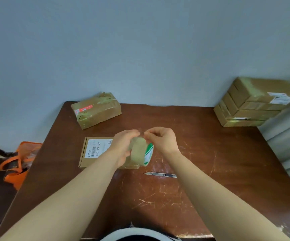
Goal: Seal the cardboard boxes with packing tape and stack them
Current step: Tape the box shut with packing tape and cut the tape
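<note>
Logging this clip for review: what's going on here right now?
A person grips a packing tape roll in the left hand while the right hand pinches at its top edge, seemingly finding the tape end. A labelled flat box lies on the table beneath. Far right, taped boxes stand stacked; a knife lies nearby.

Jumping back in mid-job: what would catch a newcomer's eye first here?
Both hands meet in the middle: the left hand holds the tape roll over a flat labelled box, and the right hand pinches at the roll's top edge. A stack of taped boxes stands at the far right corner, a single taped box lies far left, and a utility knife lies nearer the person.
</note>
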A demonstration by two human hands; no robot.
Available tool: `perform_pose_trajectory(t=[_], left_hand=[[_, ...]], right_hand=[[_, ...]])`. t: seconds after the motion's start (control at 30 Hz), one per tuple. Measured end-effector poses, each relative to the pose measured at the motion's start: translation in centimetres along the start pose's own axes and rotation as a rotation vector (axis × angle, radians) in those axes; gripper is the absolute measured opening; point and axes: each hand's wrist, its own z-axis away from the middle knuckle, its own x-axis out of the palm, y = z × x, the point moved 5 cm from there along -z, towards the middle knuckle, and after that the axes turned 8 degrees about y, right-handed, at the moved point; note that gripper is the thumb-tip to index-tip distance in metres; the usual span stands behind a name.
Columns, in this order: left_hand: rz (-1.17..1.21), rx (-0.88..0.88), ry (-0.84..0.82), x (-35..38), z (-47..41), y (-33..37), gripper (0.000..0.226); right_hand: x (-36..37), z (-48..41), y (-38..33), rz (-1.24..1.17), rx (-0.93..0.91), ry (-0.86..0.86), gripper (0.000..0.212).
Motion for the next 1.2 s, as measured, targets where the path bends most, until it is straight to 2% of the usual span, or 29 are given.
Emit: perform_pose_trajectory(t=[0.07,0.13,0.23,0.43,0.5,0.57,0.63,0.67,0.7,0.8,0.87,1.07,1.2], left_hand=[[-0.015,-0.001,-0.01,0.7,-0.2,0.3,0.013],[-0.041,0.006,-0.005,0.9,-0.6,0.2,0.023],[-0.043,-0.013,0.001,1.3,-0.9,0.1,0.028],[-0.043,-0.023,0.016,2.3,-0.9,0.6,0.01],[-0.044,-0.031,0.022,2.4,-1.1,0.6,0.01],[-0.043,-0.039,0.025,2.5,-1.3,0.6,0.012],[-0.047,-0.05,0.032,2.5,-1.4,0.4,0.016],[-0.046,-0.056,0.038,2.5,-1.4,0.3,0.017],[-0.045,-0.062,0.039,2.5,-1.4,0.2,0.017],[-0.036,-0.067,0.036,2.7,-1.3,0.5,0.017],[-0.034,-0.059,0.037,2.6,-1.4,0.6,0.016],[-0.053,-0.021,0.02,2.6,-1.1,0.6,0.017],[-0.084,0.004,0.031,2.3,-1.1,0.3,0.016]], right_hand=[[-0.4,-0.3,-0.3,0.039,-0.024,0.015,0.017],[-0.8,-0.5,-0.4,0.028,-0.036,0.033,0.011],[-1.1,-0.6,0.0,0.024,-0.027,0.071,0.01],[-1.2,-0.6,0.7,0.089,-0.048,0.092,0.011],[-1.4,-0.6,0.8,0.096,-0.075,0.092,0.01],[-1.6,-0.5,0.6,0.09,-0.103,0.088,0.024],[-1.9,-0.4,0.3,0.034,-0.109,0.075,0.066],[-2.0,-0.3,0.2,0.021,-0.116,0.066,0.08],[-2.0,-0.2,0.2,0.024,-0.138,0.054,0.08],[-1.9,-0.3,0.1,0.08,-0.17,0.025,0.044],[-1.9,-0.4,0.2,0.086,-0.136,0.022,0.029],[-1.8,-0.8,0.2,0.139,-0.088,0.035,0.028],[-1.5,-1.1,0.4,0.239,-0.07,0.03,0.009]])
